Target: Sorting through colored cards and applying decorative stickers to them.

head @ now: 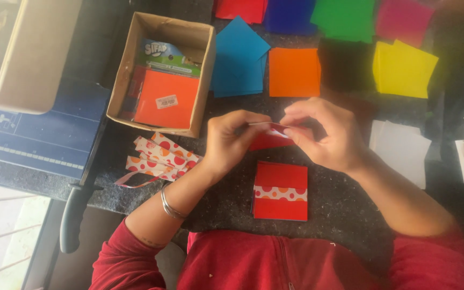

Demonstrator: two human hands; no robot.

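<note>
Both hands' grip (pixel 268 128) pinched on red paper (pixel 268 140) above banded red card (pixel 280 191)

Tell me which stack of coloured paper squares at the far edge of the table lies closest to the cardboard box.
The blue stack: it lies immediately right of the cardboard box, its edge almost against the box wall. The orange stack and the yellow stack lie farther right.

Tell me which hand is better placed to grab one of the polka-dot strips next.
Left, probably. The left hand pinches the red paper piece together with the right hand, but the polka-dot strips lie just beside the left wrist, near the cardboard box. The right hand would have to cross over.
</note>
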